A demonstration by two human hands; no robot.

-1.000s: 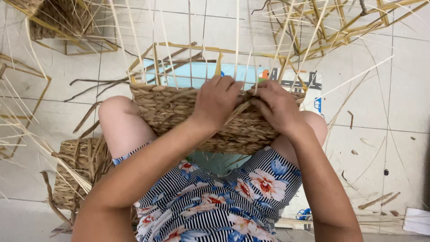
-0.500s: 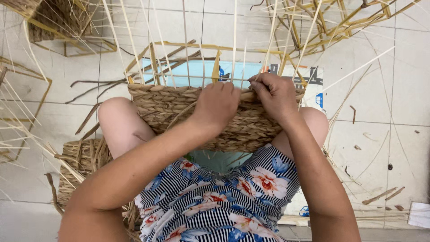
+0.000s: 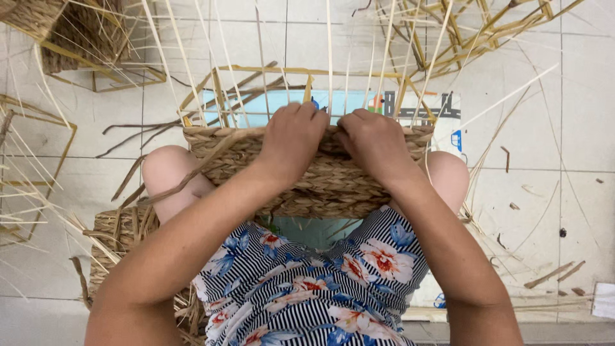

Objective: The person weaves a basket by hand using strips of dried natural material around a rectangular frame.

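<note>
1. Hands: the left hand (image 3: 291,144) and the right hand (image 3: 375,144) sit side by side, nearly touching, on the top edge of a half-woven basket (image 3: 320,179). Fingers of both are curled over the rim and pressed down on the braided weave; whether they pinch a single strand cannot be told, since the fingertips are hidden behind the rim.
2. Basket position: it rests across the person's knees, directly under and in front of both hands, with its woven wall facing the body.
3. Long axis: the basket runs left to right across the lap. The hands grip near the middle of that span, the right one slightly past centre, so neither is clearly nearer.
4. Upright stakes (image 3: 330,70) rise from the rim just beyond the fingers, pointing away from the body.
5. A loose braided strand (image 3: 192,176) trails from the rim down toward the left knee.
6. Around: a tiled floor (image 3: 576,115), bare wire frames (image 3: 487,29), and another woven basket (image 3: 118,237) beside the left leg.
</note>
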